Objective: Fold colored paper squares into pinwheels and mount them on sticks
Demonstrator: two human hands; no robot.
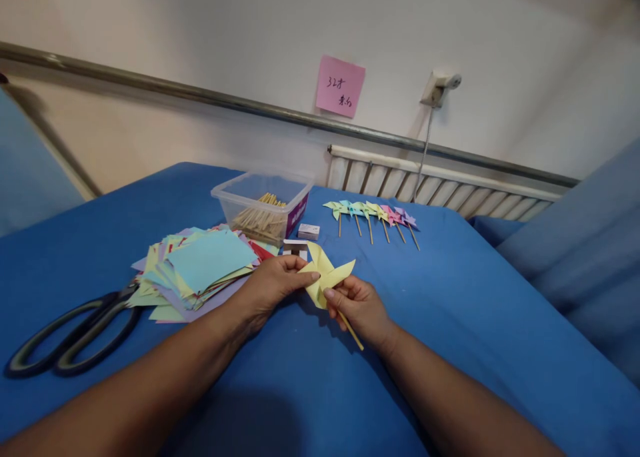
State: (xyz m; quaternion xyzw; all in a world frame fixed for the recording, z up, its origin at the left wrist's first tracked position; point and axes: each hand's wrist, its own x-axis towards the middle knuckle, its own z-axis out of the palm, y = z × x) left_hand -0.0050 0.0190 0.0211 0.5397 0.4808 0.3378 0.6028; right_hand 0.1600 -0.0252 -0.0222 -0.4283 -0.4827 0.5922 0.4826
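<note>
A yellow paper pinwheel is held between my two hands above the blue cloth. My left hand pinches its left side, thumb on the front near the centre. My right hand grips the pinwheel from the lower right, fingers closed around where the thin wooden stick meets the paper. The stick slants down to the right below that hand. Just behind the left fingertips lies a small open white box, partly hidden by the hand and the pinwheel.
Left of my hands is a pile of coloured paper sheets, with large scissors beside it. A clear plastic tub of wooden sticks and a small box stand behind. Several pinwheels lie in a row farther back.
</note>
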